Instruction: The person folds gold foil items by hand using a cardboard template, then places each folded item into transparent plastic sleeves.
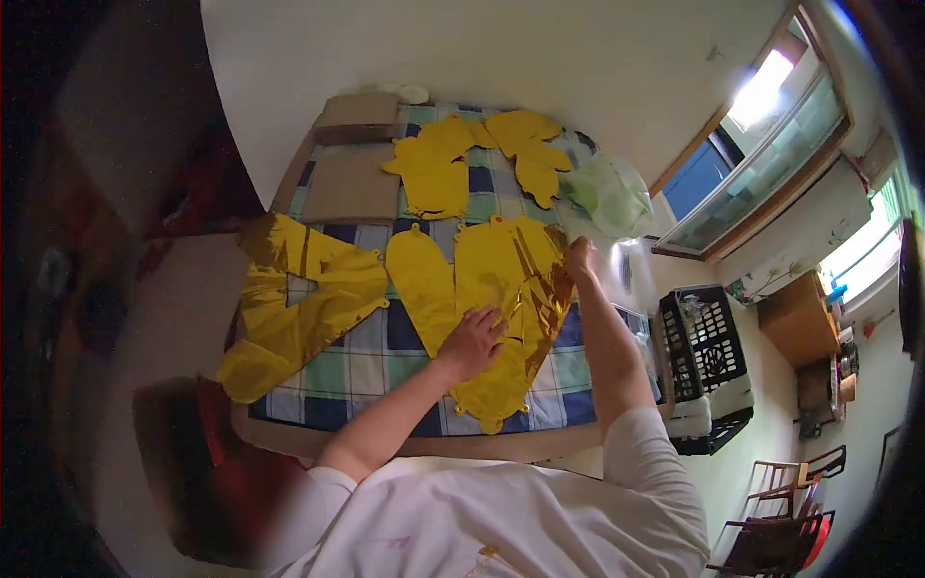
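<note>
Several flat yellow foil pieces lie on a checked cloth. My left hand [472, 344] rests on the central yellow foil piece [487, 275], its fingers apart and pointing up and right. At that piece's upper right edge, my right hand [581, 258] is closed on the creased, shiny foil. Left of centre is a large yellow foil piece with an opening in it [332, 279]. Farther back lie a yellow foil piece [434, 173] and a smaller one [535, 154] that meets it.
The checked cloth [356, 371] covers the table. Cardboard [355, 183] lies at the back left, and clear plastic bags [607, 197] at the back right. A black crate [708, 337] stands right of the table, with chairs [785, 520] farther off.
</note>
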`<action>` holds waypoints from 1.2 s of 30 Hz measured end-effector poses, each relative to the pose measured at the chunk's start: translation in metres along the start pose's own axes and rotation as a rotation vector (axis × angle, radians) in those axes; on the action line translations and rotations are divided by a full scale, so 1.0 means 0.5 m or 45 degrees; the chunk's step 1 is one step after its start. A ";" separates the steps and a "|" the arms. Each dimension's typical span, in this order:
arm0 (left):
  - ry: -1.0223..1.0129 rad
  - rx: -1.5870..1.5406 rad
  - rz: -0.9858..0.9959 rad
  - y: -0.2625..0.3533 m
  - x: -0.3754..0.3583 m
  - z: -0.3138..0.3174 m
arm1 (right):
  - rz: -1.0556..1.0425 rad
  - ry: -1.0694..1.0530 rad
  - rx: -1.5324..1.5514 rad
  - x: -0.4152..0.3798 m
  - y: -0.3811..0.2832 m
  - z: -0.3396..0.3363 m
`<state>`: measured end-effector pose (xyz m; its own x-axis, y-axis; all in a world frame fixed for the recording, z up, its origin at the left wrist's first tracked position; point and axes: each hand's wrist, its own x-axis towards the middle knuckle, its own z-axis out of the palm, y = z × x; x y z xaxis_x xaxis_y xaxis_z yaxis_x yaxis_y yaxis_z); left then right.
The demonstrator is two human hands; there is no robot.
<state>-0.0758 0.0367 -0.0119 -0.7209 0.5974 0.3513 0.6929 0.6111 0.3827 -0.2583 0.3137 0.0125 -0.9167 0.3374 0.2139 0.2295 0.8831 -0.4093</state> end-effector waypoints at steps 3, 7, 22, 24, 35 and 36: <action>0.049 0.018 0.014 -0.002 0.000 0.010 | -0.155 0.030 -0.098 0.062 0.069 0.064; 0.062 0.043 0.023 0.005 -0.004 0.002 | -0.241 0.030 -0.134 -0.007 -0.016 -0.029; 0.032 -0.041 -0.016 0.003 0.001 -0.001 | -0.223 0.202 -0.125 -0.008 -0.038 -0.036; -0.004 -0.049 -0.021 -0.005 0.001 0.006 | -0.159 0.151 -0.128 -0.015 -0.020 -0.018; 0.032 0.032 -0.015 -0.002 0.000 0.011 | 0.137 -0.180 0.013 -0.054 -0.016 0.011; 0.044 0.041 -0.007 -0.004 0.001 0.014 | 0.111 -0.169 0.024 -0.067 -0.051 -0.019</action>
<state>-0.0774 0.0395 -0.0184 -0.7242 0.5762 0.3790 0.6888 0.6309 0.3571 -0.2303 0.2828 0.0244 -0.9291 0.3654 0.0578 0.3052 0.8454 -0.4382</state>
